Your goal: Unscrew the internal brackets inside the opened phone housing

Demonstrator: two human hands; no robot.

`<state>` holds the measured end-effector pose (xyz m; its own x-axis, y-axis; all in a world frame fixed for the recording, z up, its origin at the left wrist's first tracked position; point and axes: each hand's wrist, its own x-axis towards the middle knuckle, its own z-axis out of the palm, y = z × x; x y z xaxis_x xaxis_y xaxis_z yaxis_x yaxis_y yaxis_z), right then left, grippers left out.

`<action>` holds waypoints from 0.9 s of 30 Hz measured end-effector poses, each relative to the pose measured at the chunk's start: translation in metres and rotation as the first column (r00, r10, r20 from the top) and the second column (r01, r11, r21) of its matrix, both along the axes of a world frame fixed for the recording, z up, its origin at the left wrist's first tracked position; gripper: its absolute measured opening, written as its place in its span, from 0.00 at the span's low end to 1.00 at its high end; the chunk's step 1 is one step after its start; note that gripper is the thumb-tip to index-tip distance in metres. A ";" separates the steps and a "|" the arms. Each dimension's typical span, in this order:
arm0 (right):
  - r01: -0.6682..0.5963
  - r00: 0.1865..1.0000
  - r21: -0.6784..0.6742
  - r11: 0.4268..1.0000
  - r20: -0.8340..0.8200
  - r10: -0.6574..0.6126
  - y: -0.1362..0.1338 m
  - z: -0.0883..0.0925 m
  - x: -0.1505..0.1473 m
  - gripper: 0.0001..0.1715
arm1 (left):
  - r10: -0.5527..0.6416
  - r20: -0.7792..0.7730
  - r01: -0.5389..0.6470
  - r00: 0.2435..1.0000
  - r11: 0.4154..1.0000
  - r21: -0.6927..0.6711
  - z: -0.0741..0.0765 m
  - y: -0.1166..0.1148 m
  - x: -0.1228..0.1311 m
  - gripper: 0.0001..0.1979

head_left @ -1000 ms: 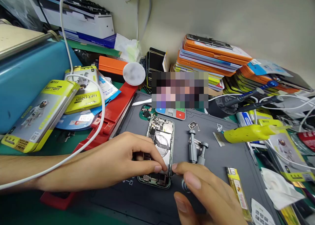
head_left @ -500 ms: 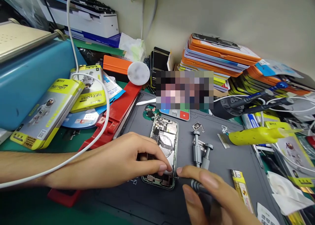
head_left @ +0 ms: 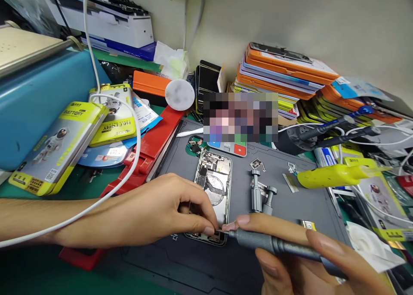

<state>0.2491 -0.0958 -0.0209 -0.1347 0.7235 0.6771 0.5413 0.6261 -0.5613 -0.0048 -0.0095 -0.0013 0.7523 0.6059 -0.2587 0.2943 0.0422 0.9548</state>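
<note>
An opened smartphone (head_left: 219,168) lies on the dark grey work mat (head_left: 206,267), its inner parts exposed. Over its lower end, my left hand (head_left: 155,213) is closed in a pinch of thumb and forefinger; whatever sits between the fingertips is too small to make out. My right hand (head_left: 329,243) grips a grey precision screwdriver (head_left: 293,247), held nearly level. Its thin tip points left and meets the left fingertips above the phone's lower right corner. Two more grey screwdrivers (head_left: 256,196) lie to the right of the phone.
A yellow glue bottle (head_left: 329,176) and a lighter (head_left: 307,224) lie on the right. Battery packs (head_left: 58,148) and a red tool (head_left: 151,144) flank the left side. A white cable (head_left: 138,144) crosses above my left forearm. Boxes (head_left: 284,66) are stacked behind.
The screwdriver has swung from pointing partly away to lying nearly level, its tip now at my left fingertips. My left fingertips have shifted slightly down and left in view.
</note>
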 end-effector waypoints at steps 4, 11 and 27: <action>0.097 0.994 -0.063 0.993 0.047 -0.094 -0.004 0.011 0.003 0.42 | 0.008 -0.072 -0.009 0.997 1.000 -0.014 0.005 -0.002 0.001 0.10; 0.158 0.888 0.127 0.979 0.416 -0.198 -0.004 0.016 0.012 0.13 | 0.062 -0.041 -0.065 0.997 0.994 -0.086 0.010 -0.002 -0.001 0.21; 0.042 0.858 -0.058 0.997 0.513 -0.006 -0.001 0.014 0.004 0.11 | 0.102 -0.034 -0.104 0.994 0.993 -0.064 0.011 0.000 -0.001 0.25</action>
